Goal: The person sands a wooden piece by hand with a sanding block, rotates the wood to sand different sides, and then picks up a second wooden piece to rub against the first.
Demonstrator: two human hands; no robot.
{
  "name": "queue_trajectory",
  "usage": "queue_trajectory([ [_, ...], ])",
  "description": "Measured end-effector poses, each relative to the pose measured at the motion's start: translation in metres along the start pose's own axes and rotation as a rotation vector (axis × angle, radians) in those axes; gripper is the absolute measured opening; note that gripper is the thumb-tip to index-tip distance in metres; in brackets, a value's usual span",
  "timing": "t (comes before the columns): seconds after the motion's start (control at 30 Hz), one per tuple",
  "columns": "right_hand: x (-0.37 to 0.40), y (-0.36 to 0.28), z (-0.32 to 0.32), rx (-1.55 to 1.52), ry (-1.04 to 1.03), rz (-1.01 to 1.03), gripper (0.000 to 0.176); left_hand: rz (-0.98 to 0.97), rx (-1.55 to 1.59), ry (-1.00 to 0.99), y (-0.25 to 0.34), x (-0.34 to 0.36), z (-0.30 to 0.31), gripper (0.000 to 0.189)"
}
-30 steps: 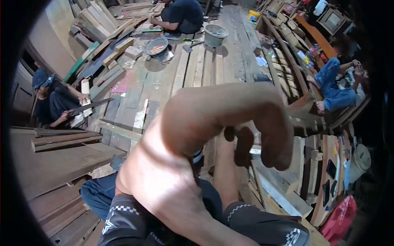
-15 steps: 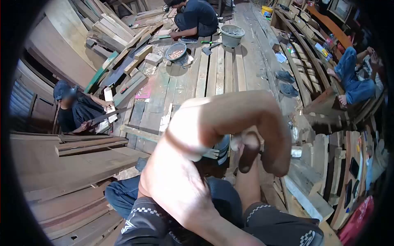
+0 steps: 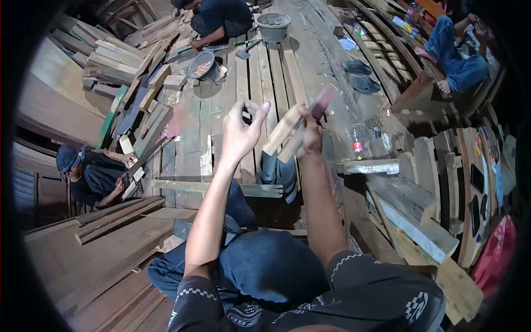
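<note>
My left hand point(image 3: 242, 130) is raised in front of me with its fingers curled and spaced from the thumb, and nothing shows between them. To its right, my right hand point(image 3: 311, 135) grips a short light-brown piece of wood point(image 3: 283, 130), slanting down to the left. A dark, pinkish flat block point(image 3: 324, 99) sticks up from the top of the same hand. Blur hides whether it is a separate thing. Below the wood stands a dark bluish rounded object point(image 3: 279, 174), partly covered.
A wooden bar point(image 3: 221, 187) crosses before my knees. Beyond lie a hammer point(image 3: 247, 50), a bucket of small pieces point(image 3: 204, 66), a grey bucket point(image 3: 273, 27) and sandals point(image 3: 362, 83). A bottle point(image 3: 357, 145) stands right. Co-workers sit left point(image 3: 91, 174), at the back point(image 3: 221, 19) and right point(image 3: 456, 52).
A hand and forearm that filled the middle, close to the camera, have moved away. Both arms now reach forward, and the wood in my right hand has come into sight. The view has shifted.
</note>
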State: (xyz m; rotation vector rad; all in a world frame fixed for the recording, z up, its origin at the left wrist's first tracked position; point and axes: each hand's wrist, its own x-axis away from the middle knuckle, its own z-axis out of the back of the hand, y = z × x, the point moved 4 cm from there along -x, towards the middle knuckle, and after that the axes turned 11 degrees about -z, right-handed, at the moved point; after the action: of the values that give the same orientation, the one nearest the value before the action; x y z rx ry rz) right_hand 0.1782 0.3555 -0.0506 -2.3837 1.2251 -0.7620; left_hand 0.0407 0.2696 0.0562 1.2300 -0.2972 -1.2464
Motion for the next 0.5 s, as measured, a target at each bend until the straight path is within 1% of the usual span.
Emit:
queue_trajectory([
  [0.03,-0.003,0.001,0.001,0.015,-0.003,-0.003,0.030,-0.022,-0.041,0.044,-0.013,0.004,-0.004,0.035],
  [0.07,-0.007,0.002,0.002,0.033,-0.005,-0.009,0.030,-0.017,-0.026,0.002,-0.026,0.010,-0.009,0.039],
  [0.13,0.004,-0.001,-0.008,0.053,0.017,-0.004,0.026,-0.044,-0.072,-0.081,-0.023,0.016,-0.013,0.043],
  [0.17,-0.001,0.003,-0.002,0.059,0.016,-0.001,0.025,0.040,-0.099,-0.222,-0.022,0.023,-0.015,0.038],
  [0.2,-0.005,0.005,0.000,0.064,0.017,0.001,0.025,-0.156,-0.062,-0.207,-0.020,0.020,-0.018,0.044],
  [0.23,-0.005,0.004,-0.001,0.064,-0.014,0.036,0.025,-0.031,-0.024,-0.294,-0.029,0.024,-0.021,0.042],
  [0.27,-0.007,0.006,0.000,0.047,-0.124,-0.030,0.024,0.092,0.014,-0.381,-0.035,0.028,-0.023,0.041],
  [0.3,-0.005,0.004,0.000,0.089,-0.064,-0.003,0.024,0.061,-0.004,-0.401,-0.035,0.028,-0.025,0.038],
  [0.33,-0.003,0.002,-0.001,0.128,-0.008,0.024,0.024,0.128,-0.013,-0.464,-0.033,0.029,-0.026,0.038],
  [0.4,-0.006,0.004,0.004,0.157,-0.062,-0.005,0.026,-0.006,0.033,-0.454,-0.049,0.034,-0.032,0.038],
  [0.47,-0.005,0.005,0.003,0.161,-0.106,-0.018,0.027,-0.012,0.076,-0.434,-0.061,0.039,-0.036,0.040],
  [0.5,-0.005,0.005,0.004,0.154,-0.097,-0.028,0.028,-0.017,0.098,-0.421,-0.058,0.037,-0.036,0.041],
])
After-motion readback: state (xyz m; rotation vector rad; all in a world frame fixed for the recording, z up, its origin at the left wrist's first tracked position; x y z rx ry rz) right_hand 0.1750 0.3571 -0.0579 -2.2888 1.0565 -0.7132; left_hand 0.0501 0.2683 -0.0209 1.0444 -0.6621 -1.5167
